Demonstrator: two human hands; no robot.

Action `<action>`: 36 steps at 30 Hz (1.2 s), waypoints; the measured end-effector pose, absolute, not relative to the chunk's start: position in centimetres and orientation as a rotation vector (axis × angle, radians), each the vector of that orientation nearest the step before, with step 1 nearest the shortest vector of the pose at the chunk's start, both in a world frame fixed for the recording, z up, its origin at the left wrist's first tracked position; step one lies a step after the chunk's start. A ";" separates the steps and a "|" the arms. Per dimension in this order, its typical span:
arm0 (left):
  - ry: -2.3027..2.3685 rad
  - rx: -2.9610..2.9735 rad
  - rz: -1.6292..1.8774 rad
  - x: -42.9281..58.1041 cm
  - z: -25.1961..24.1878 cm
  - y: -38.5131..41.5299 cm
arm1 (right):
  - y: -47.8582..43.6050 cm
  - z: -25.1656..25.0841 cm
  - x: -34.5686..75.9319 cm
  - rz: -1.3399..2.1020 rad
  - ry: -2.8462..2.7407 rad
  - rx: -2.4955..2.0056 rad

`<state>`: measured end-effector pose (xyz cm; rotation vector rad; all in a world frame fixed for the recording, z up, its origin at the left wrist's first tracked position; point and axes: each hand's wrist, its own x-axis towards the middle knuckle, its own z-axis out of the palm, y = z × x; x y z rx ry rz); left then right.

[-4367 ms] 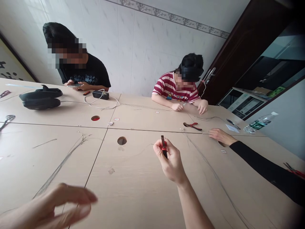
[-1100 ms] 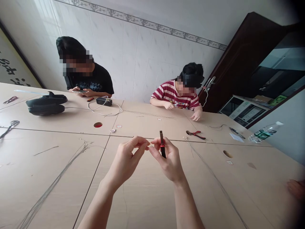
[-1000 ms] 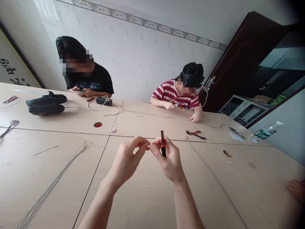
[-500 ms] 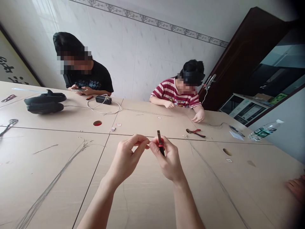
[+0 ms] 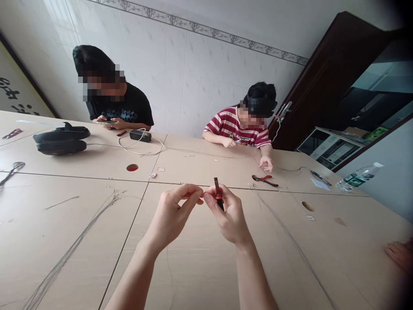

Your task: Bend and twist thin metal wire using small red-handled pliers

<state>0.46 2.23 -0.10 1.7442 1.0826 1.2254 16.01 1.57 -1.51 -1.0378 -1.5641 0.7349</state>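
My left hand point(image 5: 174, 213) is closed in a pinch, thumb against forefinger, on the end of a thin wire point(image 5: 170, 271) whose grey length hangs down below the wrist. Close beside it, fingertips almost meeting, my right hand point(image 5: 231, 219) is wrapped around small pliers point(image 5: 216, 186) with red and black handles, the metal jaws pointing up. Its thumb and forefinger also meet near the wire end; what lies between them is too small to make out.
Wire bundles lie at left point(image 5: 80, 234) and right point(image 5: 290, 237). Other pliers point(image 5: 266, 179) rest ahead, near a water bottle point(image 5: 359, 177). A black headset-like object point(image 5: 61, 140) sits far left. Two people sit opposite; another person's hand point(image 5: 400, 254) shows at right.
My hands keep nearly the same pose, fingertips still together. Across the table, the hand of the person in the striped shirt has shifted slightly and opened.
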 end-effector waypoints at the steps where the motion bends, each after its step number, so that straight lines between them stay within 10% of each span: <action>1: 1.081 1.744 1.220 0.5 -0.1 2.2 | 1.5 -1.5 16.0 0.739 -1.567 -1.036; 25: -0.117 1.057 0.312 0.0 -2.4 2.7 | 1.2 -1.2 17.7 0.551 -1.564 -1.089; 36: -0.305 0.359 1.220 -2.9 2.4 0.7 | 0.6 -0.7 16.7 0.704 -1.714 -1.036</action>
